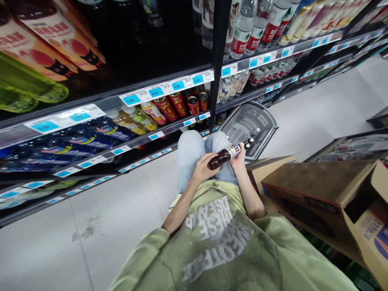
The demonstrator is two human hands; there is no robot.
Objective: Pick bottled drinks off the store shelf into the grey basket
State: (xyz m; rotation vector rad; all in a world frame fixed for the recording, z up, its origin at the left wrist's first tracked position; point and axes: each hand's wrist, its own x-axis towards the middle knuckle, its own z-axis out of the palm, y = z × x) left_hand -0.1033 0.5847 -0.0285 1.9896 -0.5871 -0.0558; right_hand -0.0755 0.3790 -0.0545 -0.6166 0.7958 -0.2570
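A dark drink bottle (222, 157) with a pale label lies across my lap, tilted, held between both hands. My left hand (204, 167) has its fingers round the dark lower end of the bottle. Round the label end, toward the basket, my right hand (239, 157) is closed; the cap end is hidden by that hand. Just beyond my knees stands a grey shopping basket (263, 121) with several dark-capped bottles (250, 140) at its near side.
Shelves of drinks run along the left and front, with a price-tag rail (166, 89) and red cans (178, 105). Water bottles (239, 38) stand beyond the black upright (220, 48). On my right are open cardboard boxes (309, 194). Pale floor tiles (121, 226) lie below.
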